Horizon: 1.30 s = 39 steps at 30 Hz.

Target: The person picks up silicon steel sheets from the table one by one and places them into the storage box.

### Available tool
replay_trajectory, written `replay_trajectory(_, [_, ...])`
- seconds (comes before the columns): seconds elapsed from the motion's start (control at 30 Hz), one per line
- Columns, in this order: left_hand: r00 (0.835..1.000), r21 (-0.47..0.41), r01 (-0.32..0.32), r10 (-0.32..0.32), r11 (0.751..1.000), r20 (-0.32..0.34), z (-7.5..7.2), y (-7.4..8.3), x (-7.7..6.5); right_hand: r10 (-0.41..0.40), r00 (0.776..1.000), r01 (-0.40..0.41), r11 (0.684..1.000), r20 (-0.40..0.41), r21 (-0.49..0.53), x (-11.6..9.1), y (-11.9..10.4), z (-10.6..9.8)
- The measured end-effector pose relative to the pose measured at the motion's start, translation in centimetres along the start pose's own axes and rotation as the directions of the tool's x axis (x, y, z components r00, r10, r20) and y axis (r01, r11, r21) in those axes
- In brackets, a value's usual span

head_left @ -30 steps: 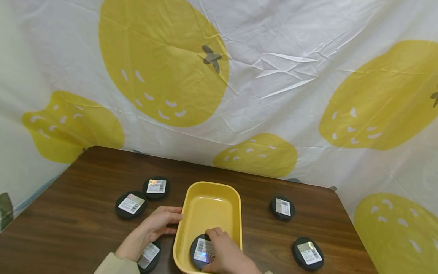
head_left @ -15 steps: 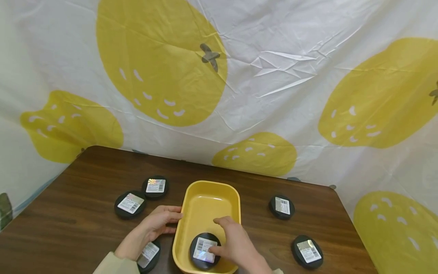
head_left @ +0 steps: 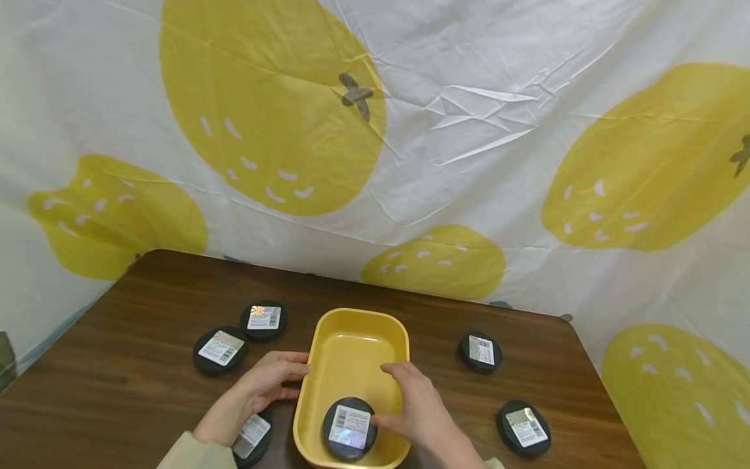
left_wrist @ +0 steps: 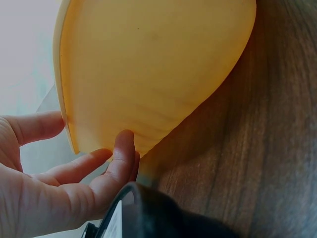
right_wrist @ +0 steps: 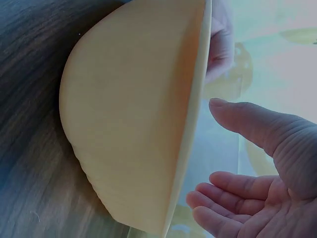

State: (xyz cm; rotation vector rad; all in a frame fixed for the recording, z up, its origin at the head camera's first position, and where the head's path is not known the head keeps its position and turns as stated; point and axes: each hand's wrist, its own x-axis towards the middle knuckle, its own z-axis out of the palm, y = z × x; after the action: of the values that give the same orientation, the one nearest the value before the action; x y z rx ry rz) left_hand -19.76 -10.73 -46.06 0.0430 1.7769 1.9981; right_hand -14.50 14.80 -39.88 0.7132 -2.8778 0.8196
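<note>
A person's hands frame a smooth yellow rectangular tray with rounded corners (head_left: 351, 355), in whose near end a round, flat black disc with a white label (head_left: 349, 428) lies loose between them. The left hand (head_left: 275, 378), fingers extended and loosely parted, touches the tray's outer left wall without grasping it. The right hand (head_left: 418, 404) holds nothing, its thumb and fingers spread wide above the tray's right rim; in the head view the thumb tip appears at the disc's right edge.

The disc lies flat on the tray floor, label up, the barcode end toward the tray's left wall; being round, it has no long axis. The tray's own long axis runs away from the person.

Left of the tray's far half sit two matching discs (head_left: 219, 351), side by side; another labelled disc (head_left: 253, 440), partly hidden by the left wrist, lies left of its near end. Two more discs (head_left: 480, 352) lie right of the tray on a dark brown wood-grain table (head_left: 117, 365). A white cloth printed with yellow fruit (head_left: 445, 163) hangs beyond the tray.
</note>
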Motion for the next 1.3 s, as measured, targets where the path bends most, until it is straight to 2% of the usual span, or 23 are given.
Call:
replay_trajectory(0.17, [1.000, 0.000, 0.005, -0.005, 1.000, 0.000, 0.1, 0.0, 0.0, 0.000, 1.000, 0.000, 1.000, -0.028, -0.010, -0.1, 0.4, -0.3])
replay_trajectory(0.37, [1.000, -0.005, 0.003, -0.003, 1.000, 0.010, 0.0, 0.0, 0.0, -0.022, 0.993, 0.017, 0.999, -0.114, -0.041, -0.4, 1.2, -0.7])
replay_trajectory(0.57, [1.000, -0.007, -0.001, 0.001, 1.000, 0.022, -0.1, -0.1, 0.0, 0.013, 0.986, -0.020, 0.999, -0.167, -0.040, -1.0, 2.1, -1.1])
replay_trajectory(0.93, [1.000, 0.001, -0.005, 0.005, 1.000, 0.027, -0.1, 0.0, 0.0, 0.096, 0.980, -0.106, 0.993, -0.175, -0.050, -1.8, 3.5, -2.1])
replay_trajectory(1.3, [1.000, -0.007, 0.001, -0.001, 1.000, 0.019, 0.0, 0.1, 0.0, 0.186, 0.974, -0.193, 0.980, -0.125, -0.046, -3.1, 5.0, -3.3])
